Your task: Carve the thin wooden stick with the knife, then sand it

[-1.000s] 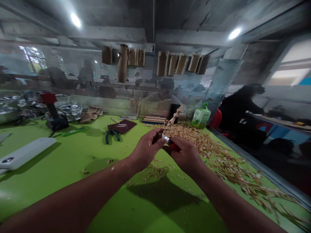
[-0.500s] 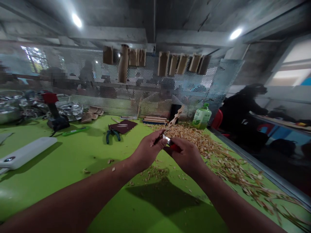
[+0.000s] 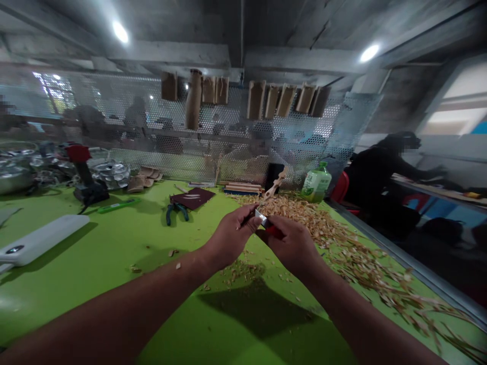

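Note:
My left hand [image 3: 231, 238] is closed round a narrow carved piece of wood [image 3: 277, 183], whose notched far end slants up and away to the right. In my right hand [image 3: 292, 242] is a knife with a red handle [image 3: 274, 232]. Its shiny blade [image 3: 261, 217] lies against the wood, close to my left thumb. Both hands are held together above the green table, and the lower end of the wood is hidden in my left fingers.
Wood shavings [image 3: 323, 218] are heaped behind and right of my hands. A green bottle [image 3: 316, 182] stands behind them. Pliers [image 3: 177, 212] rest by brown sandpaper [image 3: 196, 197]; a white board [image 3: 45, 238] and a cordless drill [image 3: 85, 175] are at left. A person in black [image 3: 384, 177] sits at right.
My hands hold nearly the same pose, with the wood and blade barely shifted. The person at right has stretched an arm forward over the other table.

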A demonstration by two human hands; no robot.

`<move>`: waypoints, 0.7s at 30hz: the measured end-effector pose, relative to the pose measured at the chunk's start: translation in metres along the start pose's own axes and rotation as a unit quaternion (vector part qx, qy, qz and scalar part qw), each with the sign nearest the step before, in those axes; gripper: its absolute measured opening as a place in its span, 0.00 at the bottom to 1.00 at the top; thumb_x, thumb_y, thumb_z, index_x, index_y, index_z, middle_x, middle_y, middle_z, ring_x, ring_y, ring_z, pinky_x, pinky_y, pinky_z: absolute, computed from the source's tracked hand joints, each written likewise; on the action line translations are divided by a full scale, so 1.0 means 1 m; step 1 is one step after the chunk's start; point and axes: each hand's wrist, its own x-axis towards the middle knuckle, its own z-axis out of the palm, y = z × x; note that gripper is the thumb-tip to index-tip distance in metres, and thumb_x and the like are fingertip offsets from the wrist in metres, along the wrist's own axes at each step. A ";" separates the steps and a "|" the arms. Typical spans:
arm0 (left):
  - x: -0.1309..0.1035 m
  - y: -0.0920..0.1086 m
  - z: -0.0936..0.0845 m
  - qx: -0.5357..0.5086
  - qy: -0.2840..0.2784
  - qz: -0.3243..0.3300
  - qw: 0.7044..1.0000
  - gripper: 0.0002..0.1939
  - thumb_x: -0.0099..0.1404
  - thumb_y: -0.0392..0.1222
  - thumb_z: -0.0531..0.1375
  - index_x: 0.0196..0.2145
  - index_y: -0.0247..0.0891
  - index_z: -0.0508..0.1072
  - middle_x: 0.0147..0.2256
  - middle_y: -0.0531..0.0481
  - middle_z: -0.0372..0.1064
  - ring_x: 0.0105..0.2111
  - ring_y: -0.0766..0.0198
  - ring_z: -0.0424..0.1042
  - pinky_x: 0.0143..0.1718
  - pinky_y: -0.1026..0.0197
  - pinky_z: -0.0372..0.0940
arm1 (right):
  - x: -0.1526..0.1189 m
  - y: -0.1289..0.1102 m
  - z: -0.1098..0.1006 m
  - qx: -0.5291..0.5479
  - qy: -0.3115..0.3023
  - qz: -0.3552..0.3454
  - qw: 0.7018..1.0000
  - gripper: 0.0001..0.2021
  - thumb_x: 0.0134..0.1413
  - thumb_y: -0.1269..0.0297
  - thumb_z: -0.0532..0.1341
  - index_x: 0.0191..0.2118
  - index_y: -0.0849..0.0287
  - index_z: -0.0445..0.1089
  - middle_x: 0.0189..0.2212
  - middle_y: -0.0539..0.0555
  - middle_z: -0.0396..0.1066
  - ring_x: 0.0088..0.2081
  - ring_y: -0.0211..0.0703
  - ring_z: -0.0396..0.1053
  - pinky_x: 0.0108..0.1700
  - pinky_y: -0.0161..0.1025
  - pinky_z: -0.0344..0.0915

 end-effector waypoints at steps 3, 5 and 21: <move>0.000 -0.002 0.001 0.002 -0.005 0.008 1.000 0.20 0.66 0.48 0.56 0.50 0.33 0.73 0.37 0.44 0.73 0.40 0.58 0.69 0.44 0.57 0.64 | 0.000 -0.001 0.000 -0.008 -0.001 -0.001 1.000 0.11 0.54 0.62 0.60 0.25 0.58 0.60 0.21 0.47 0.60 0.24 0.35 0.55 0.27 0.33 0.50; 0.000 -0.004 0.002 0.008 0.007 0.021 1.000 0.19 0.66 0.47 0.56 0.49 0.32 0.73 0.41 0.43 0.73 0.42 0.58 0.69 0.48 0.57 0.62 | 0.000 -0.002 -0.001 -0.013 -0.002 -0.003 1.000 0.11 0.54 0.62 0.60 0.25 0.57 0.61 0.21 0.47 0.61 0.24 0.35 0.56 0.27 0.34 0.50; -0.004 -0.004 0.008 0.018 0.059 0.041 0.997 0.17 0.66 0.44 0.57 0.48 0.32 0.74 0.45 0.45 0.74 0.46 0.57 0.70 0.52 0.57 0.61 | -0.007 -0.011 0.000 -0.114 0.045 0.004 0.992 0.07 0.56 0.60 0.59 0.30 0.56 0.64 0.26 0.51 0.67 0.28 0.40 0.62 0.29 0.35 0.50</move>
